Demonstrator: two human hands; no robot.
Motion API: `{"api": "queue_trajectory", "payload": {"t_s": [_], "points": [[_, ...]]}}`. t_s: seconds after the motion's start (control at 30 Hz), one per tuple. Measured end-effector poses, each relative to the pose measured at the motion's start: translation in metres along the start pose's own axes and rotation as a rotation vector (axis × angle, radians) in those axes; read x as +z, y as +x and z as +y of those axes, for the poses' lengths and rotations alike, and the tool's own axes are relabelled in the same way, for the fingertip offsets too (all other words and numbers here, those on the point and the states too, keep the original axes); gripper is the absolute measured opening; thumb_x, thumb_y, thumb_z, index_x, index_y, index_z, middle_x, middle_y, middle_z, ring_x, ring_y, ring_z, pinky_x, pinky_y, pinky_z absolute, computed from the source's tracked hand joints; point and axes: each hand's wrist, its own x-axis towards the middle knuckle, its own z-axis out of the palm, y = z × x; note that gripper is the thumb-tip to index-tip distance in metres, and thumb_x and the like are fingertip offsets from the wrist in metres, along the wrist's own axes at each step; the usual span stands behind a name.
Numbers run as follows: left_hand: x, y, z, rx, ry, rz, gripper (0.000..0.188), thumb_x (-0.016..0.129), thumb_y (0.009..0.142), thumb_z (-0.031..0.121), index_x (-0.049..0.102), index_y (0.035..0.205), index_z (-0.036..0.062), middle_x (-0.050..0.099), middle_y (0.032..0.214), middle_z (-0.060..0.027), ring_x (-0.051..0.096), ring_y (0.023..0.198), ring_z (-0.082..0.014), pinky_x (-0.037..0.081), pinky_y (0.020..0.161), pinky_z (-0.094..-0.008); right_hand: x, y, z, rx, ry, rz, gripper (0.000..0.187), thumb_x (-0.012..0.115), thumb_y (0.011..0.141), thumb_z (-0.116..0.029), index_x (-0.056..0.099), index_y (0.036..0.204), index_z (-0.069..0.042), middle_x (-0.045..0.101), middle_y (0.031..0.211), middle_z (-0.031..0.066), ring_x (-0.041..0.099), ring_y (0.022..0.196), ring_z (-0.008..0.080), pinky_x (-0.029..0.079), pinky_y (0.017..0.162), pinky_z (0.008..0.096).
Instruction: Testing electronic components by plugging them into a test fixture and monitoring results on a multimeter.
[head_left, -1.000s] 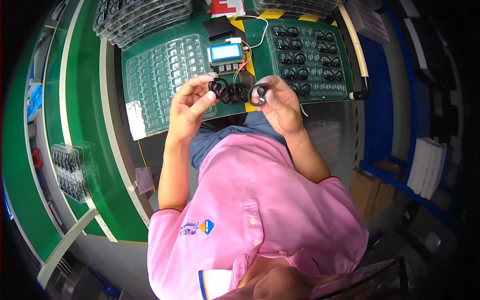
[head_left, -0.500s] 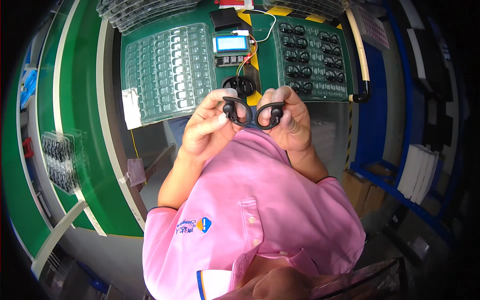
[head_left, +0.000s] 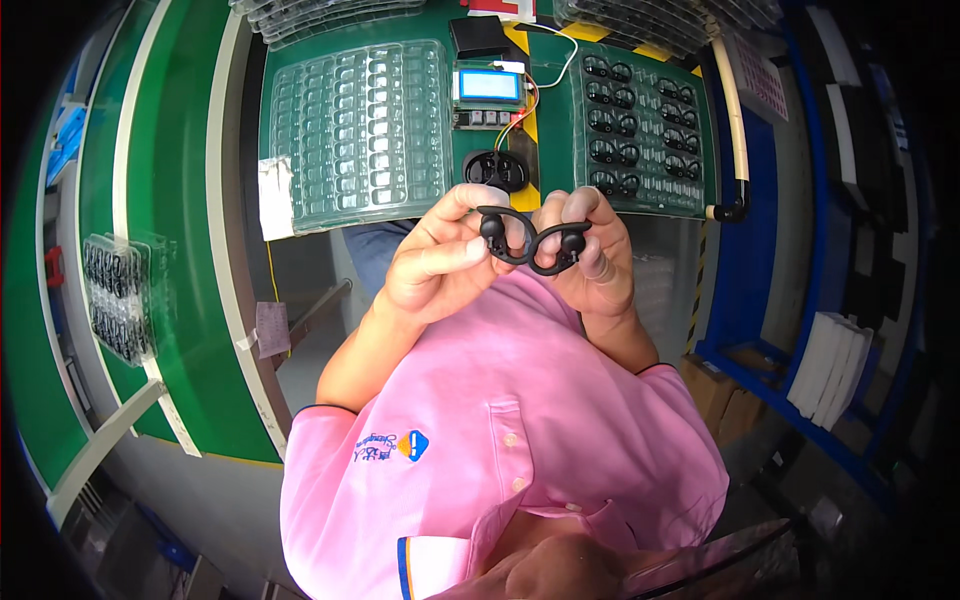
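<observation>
Between thumb and fingers, my left hand grips a black ear-hook earphone. My right hand pinches a second black ear-hook earphone. The two hooks meet or overlap in front of my chest; whether they touch I cannot tell. Pale finger covers show on several fingertips. Just beyond my hands lies a black earphone case with wires running to a small display board, whose screen is lit.
A clear, unfilled blister tray lies to the left on the green table. On the right, another tray holds several black earphones. Stacked clear trays stand at the back. Further left, a filled tray rests on a green surface.
The two earphones have come together, their hooks now meeting or overlapping where a small gap was. Both hands appear slightly lower and farther right, and the whole bench has shifted right in view.
</observation>
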Motion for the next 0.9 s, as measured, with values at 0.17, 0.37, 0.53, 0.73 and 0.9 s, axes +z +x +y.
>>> {"api": "queue_trajectory", "payload": {"t_s": [0.17, 0.37, 0.53, 0.73, 0.9], "points": [[0.004, 0.001, -0.003, -0.004, 0.016, 0.004, 0.047, 0.059, 0.103, 0.003, 0.05, 0.149, 0.0057, 0.066, 0.117, -0.0184, 0.061, 0.103, -0.0222, 0.049, 0.097, -0.0364, -0.003, -0.003, -0.002, 0.021, 0.03, -0.021, 0.031, 0.071, 0.105, -0.029, 0.052, 0.114, -0.006, 0.06, 0.102, 0.008, 0.058, 0.091, 0.0153, 0.049, 0.086, 0.0299], [0.001, 0.001, -0.006, -0.062, 0.067, 0.035, 0.038, 0.062, 0.102, 0.01, 0.054, 0.139, 0.0067, 0.063, 0.118, -0.0177, 0.061, 0.114, -0.0301, 0.05, 0.099, -0.0454, -0.01, -0.009, -0.001, 0.017, 0.078, -0.006, 0.032, 0.069, 0.107, -0.032, 0.051, 0.111, -0.006, 0.059, 0.1, 0.0067, 0.057, 0.09, 0.0143, 0.049, 0.086, 0.0303], [0.005, 0.007, -0.016, -0.054, 0.063, 0.065, 0.046, 0.059, 0.104, 0.004, 0.052, 0.15, 0.0071, 0.066, 0.119, -0.0174, 0.061, 0.107, -0.0226, 0.049, 0.096, -0.0348, -0.015, -0.015, -0.005, 0.054, 0.16, 0.031, 0.033, 0.068, 0.107, -0.033, 0.051, 0.114, -0.005, 0.059, 0.101, 0.0062, 0.056, 0.09, 0.0138, 0.05, 0.086, 0.0297], [0.002, 0.02, -0.024, -0.117, 0.184, 0.153, 0.047, 0.064, 0.104, 0.008, 0.053, 0.149, 0.006, 0.067, 0.12, -0.0142, 0.061, 0.108, -0.021, 0.046, 0.094, -0.0332, -0.038, -0.029, -0.007, 0.023, 0.239, 0.122, 0.035, 0.068, 0.107, -0.029, 0.054, 0.125, -0.002, 0.06, 0.102, 0.0068, 0.058, 0.092, 0.0154, 0.049, 0.086, 0.0296], [-0.002, 0.029, -0.032, -0.081, 0.603, 0.508, 0.044, 0.068, 0.103, 0.005, 0.058, 0.146, 0.0041, 0.069, 0.119, -0.0059, 0.063, 0.101, -0.014, 0.05, 0.088, -0.0287, -0.098, -0.042, -0.029, -0.184, -0.394, 0.427, 0.024, 0.067, 0.106, -0.007, 0.067, 0.128, 0.001, 0.069, 0.115, 0.0073, 0.065, 0.1, 0.0128, 0.053, 0.084, 0.0261]]}}
